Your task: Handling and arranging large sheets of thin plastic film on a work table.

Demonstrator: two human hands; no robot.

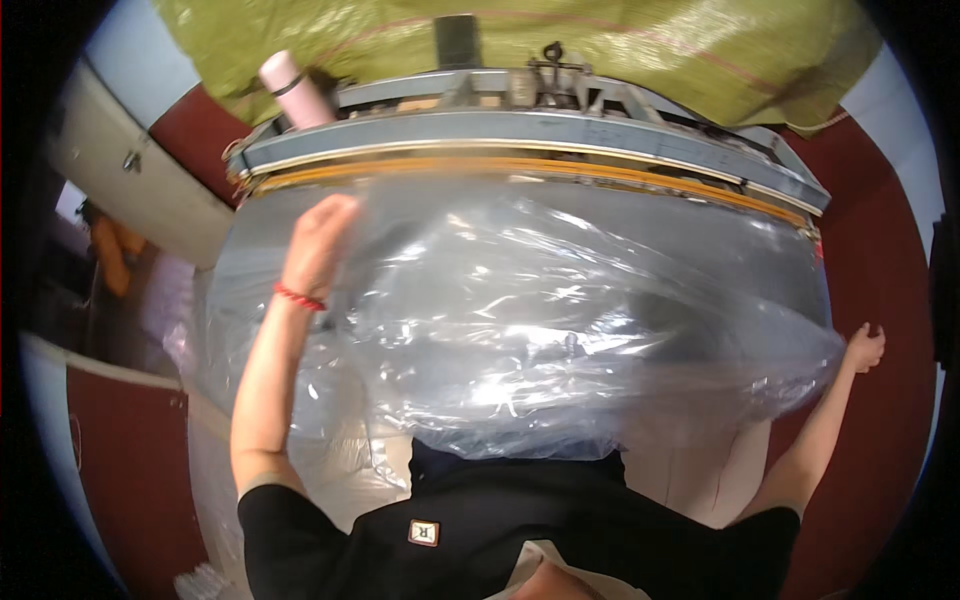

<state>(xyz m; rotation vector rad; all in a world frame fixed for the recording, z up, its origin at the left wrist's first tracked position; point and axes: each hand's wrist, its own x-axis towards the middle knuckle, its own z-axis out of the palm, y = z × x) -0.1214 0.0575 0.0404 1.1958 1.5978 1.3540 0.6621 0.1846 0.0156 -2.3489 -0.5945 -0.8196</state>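
Note:
A large sheet of clear plastic film (480, 330) spreads loose and wrinkled over a grey machine table (780, 270) in front of me, its near edge hanging at my waist. My left hand (322, 240), with a red bracelet at the wrist, is raised over the table's left part. Its fingers are closed on the film and slightly blurred. Far out to the right, past the table's side, my right hand (866, 350) is curled closed at the film's stretched right corner. What lies inside its fingers is mostly hidden.
Across the table's far side runs a long grey metal beam (500, 128) with an orange strip (520, 165) beneath it. A pink bottle (296, 90) stands behind its left end. Yellow-green woven sheeting (650, 40) covers the back. More clear film lies at lower left, near a door (130, 165).

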